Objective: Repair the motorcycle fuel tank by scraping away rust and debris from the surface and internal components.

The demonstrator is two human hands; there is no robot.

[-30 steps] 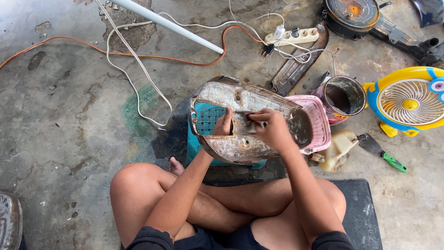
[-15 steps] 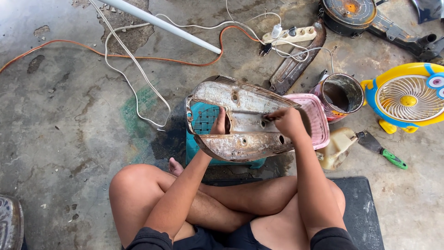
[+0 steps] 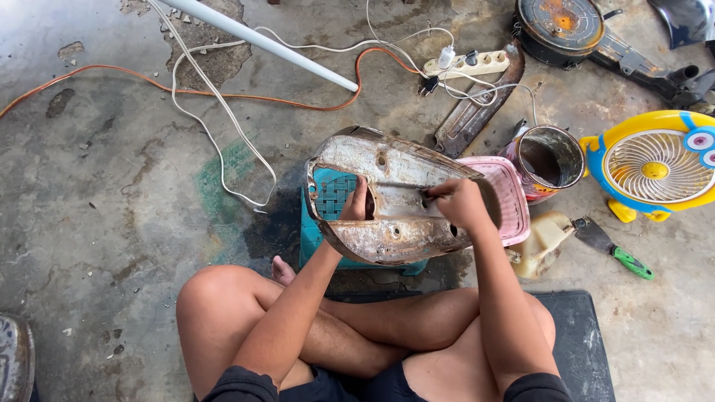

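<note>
Rusty panel (image 3: 395, 201) lay propped on a blue crate (image 3: 328, 197) before my knees; my left hand (image 3: 356, 205) gripped its opening to steady it, while my right hand (image 3: 460, 205) pinched something thin against it.

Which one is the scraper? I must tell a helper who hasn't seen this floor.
Start at the yellow and blue toy-faced fan on the right. Just below it, beside a cream plastic jug, lies the scraper. Only it has a flat dark blade and green handle.

Metal panel (image 3: 395, 201) atop stool (image 3: 328, 197)
</note>
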